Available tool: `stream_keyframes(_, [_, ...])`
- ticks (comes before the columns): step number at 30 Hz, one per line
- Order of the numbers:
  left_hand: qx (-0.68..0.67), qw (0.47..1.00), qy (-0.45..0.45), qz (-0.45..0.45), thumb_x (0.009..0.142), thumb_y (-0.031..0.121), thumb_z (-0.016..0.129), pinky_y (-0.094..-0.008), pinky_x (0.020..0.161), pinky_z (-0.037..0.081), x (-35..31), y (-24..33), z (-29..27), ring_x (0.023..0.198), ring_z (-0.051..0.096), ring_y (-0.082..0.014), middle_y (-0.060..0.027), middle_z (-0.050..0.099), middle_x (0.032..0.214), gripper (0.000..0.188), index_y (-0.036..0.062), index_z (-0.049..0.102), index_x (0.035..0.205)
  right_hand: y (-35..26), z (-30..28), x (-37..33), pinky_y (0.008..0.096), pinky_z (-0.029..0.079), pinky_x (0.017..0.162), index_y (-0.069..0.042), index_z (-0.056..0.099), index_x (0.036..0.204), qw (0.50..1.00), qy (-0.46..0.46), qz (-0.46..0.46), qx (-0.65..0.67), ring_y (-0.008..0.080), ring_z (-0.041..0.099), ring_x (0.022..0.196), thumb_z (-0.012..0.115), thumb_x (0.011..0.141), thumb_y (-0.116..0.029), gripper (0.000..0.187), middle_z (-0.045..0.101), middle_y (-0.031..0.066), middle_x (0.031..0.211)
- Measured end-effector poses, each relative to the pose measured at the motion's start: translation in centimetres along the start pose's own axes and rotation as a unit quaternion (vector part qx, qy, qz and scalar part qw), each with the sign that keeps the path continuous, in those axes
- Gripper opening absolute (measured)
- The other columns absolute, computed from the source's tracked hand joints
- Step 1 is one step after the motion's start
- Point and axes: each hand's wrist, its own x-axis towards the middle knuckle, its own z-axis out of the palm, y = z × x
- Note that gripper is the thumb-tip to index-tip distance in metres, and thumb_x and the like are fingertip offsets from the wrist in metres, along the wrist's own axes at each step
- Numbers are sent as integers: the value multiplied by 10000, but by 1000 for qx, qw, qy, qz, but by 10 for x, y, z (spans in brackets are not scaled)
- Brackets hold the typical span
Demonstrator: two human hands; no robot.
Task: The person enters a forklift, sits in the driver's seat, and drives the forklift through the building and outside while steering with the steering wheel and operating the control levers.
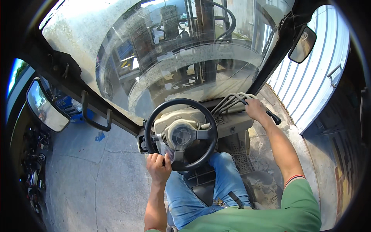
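Left hand point(158, 166) grips steering wheel point(181, 134); right hand point(256, 109) grips levers point(232, 101)

Windscreen point(116, 42): dusty, scratched, streaked with grime, curving over the front of the cab. Lift mast point(203, 34): dark uprights with hoses, seen through the glass. Side mirror, left point(46, 110): rounded rectangle on a dark frame. Side mirror, right point(302, 44): smaller, mounted on the cab pillar. Grab handle point(94, 114): dark bar fixed to the left pillar. Concrete floor point(89, 174): grey, cracked, with a blue paint mark. Corrugated wall point(313, 81): pale ribbed panels, to the right of the cab. Blue object point(71, 104): beyond the left pillar, unclear. Clutter point(33, 162): dark machine parts at the far left edge.
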Motion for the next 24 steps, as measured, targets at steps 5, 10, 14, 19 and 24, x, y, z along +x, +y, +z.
stream_keyframes(5, [29, 999, 36, -28, 895, 60, 694, -433, 620, 414, 39, -11, -1, 677, 515, -326, -118, 525, 673, 270, 13, 540, 679, 21, -25, 40, 513, 530, 922, -40, 759, 976, 1000, 2, -22, -3, 436, 678, 986, 576, 828, -143, 256, 707, 270, 959])
stream_keyframes(10, [51, 994, 90, -41, 898, 106, 703, -440, 616, 424, 111, -26, 25, 668, 523, -324, -124, 530, 664, 322, 15, 522, 647, 19, -43, 63, 475, 535, 930, -74, 782, 996, 999, -25, -31, 5, 401, 689, 981, 592, 802, -155, 284, 718, 238, 985])
stream_keyframes(14, [47, 993, 95, -54, 907, 118, 695, -440, 624, 433, 135, -14, 49, 673, 530, -324, -127, 542, 672, 320, 5, 532, 657, 39, -49, 93, 456, 542, 917, -83, 787, 990, 997, -41, -61, -17, 389, 699, 954, 584, 787, -137, 293, 724, 226, 964])
stream_keyframes(19, [48, 991, 107, -71, 930, 120, 677, -434, 630, 422, 124, -7, 57, 665, 535, -314, -137, 535, 682, 324, -24, 530, 679, 43, -54, 117, 438, 550, 880, -68, 783, 1021, 997, -62, -54, -1, 416, 701, 953, 608, 765, -90, 311, 704, 273, 969])
stream_keyframes(24, [59, 990, 114, -64, 919, 120, 683, -441, 637, 435, 130, -10, 67, 682, 547, -323, -134, 547, 682, 313, -10, 540, 672, 47, -50, 124, 444, 552, 875, -78, 784, 1040, 997, -61, -44, 6, 423, 700, 948, 618, 759, -90, 326, 708, 272, 969])
